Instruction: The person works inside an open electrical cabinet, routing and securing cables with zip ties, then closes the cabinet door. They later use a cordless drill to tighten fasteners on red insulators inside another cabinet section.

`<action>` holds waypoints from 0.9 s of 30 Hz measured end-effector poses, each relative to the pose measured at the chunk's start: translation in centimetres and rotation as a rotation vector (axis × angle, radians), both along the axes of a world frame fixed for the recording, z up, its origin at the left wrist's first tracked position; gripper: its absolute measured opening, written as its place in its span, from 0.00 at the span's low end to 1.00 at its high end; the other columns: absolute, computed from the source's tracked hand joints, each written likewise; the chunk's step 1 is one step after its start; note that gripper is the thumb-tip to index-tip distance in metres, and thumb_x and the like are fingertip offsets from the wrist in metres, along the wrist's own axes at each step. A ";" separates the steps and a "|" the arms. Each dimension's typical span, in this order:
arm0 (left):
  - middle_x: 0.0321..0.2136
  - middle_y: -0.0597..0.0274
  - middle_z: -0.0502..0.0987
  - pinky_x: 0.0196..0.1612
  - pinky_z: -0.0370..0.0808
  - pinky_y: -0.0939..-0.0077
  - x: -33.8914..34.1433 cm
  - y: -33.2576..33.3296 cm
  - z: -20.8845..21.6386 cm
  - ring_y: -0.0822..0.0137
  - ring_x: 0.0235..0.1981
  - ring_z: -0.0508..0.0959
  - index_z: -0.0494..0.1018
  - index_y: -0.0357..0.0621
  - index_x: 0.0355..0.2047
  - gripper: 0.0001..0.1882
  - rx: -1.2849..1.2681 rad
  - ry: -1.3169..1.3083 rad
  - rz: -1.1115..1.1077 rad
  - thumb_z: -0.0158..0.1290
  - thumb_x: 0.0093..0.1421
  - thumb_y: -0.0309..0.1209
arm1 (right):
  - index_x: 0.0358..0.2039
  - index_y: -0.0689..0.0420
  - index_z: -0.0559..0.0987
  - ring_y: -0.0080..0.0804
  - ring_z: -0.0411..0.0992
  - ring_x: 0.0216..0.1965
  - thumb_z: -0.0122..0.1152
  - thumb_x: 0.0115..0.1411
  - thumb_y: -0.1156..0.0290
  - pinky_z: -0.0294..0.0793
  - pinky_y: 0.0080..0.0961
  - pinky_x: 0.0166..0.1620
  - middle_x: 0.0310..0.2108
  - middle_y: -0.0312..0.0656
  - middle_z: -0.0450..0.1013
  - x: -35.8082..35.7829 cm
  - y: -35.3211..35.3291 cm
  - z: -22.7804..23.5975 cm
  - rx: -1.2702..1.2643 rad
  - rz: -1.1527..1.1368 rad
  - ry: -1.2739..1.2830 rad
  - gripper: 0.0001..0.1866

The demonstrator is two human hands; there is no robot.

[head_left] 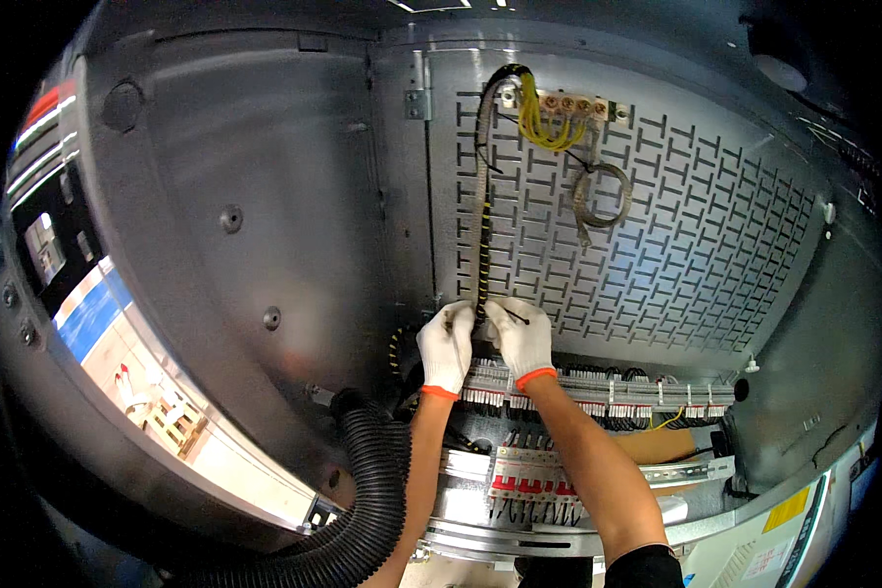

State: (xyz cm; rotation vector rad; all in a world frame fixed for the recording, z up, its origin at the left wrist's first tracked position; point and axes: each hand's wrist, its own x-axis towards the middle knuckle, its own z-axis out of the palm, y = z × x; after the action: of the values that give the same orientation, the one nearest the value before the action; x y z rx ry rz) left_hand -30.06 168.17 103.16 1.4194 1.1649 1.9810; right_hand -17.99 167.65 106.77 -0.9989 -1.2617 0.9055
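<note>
A wire bundle (484, 245) in black spiral wrap with yellow marks runs down the slotted metal panel beside a braided strap. Both my hands meet at its lower end, in white knit gloves with orange cuffs. My left hand (446, 348) is closed at the bundle's left side, its fingertips partly hidden. On the other side my right hand (522, 340) pinches close against the bundle. A thin black cable tie (515, 316) sticks out across the right hand's fingers; where it loops is hidden.
Yellow-green wires (531, 118) join a copper terminal bar (573, 106) above. A coiled braided strap (603, 196) hangs nearby. Below my hands are a terminal strip (637, 394) and breakers with red switches (534, 485). A black corrugated hose (377, 480) curves beside my left forearm.
</note>
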 end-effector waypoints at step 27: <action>0.38 0.47 0.77 0.43 0.76 0.54 -0.8 -1.6 0.7 0.42 0.39 0.78 0.75 0.39 0.38 0.07 -0.063 0.542 0.369 0.53 0.60 0.27 | 0.39 0.63 0.83 0.39 0.77 0.26 0.60 0.62 0.65 0.75 0.32 0.32 0.27 0.49 0.78 0.9 0.6 0.2 0.456 -0.429 -0.666 0.14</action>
State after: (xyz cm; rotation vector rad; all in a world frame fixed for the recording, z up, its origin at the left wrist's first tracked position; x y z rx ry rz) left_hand -30.88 166.52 103.89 1.8852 1.8174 1.8037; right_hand -17.10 168.29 106.98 -1.1706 -1.6147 -0.0776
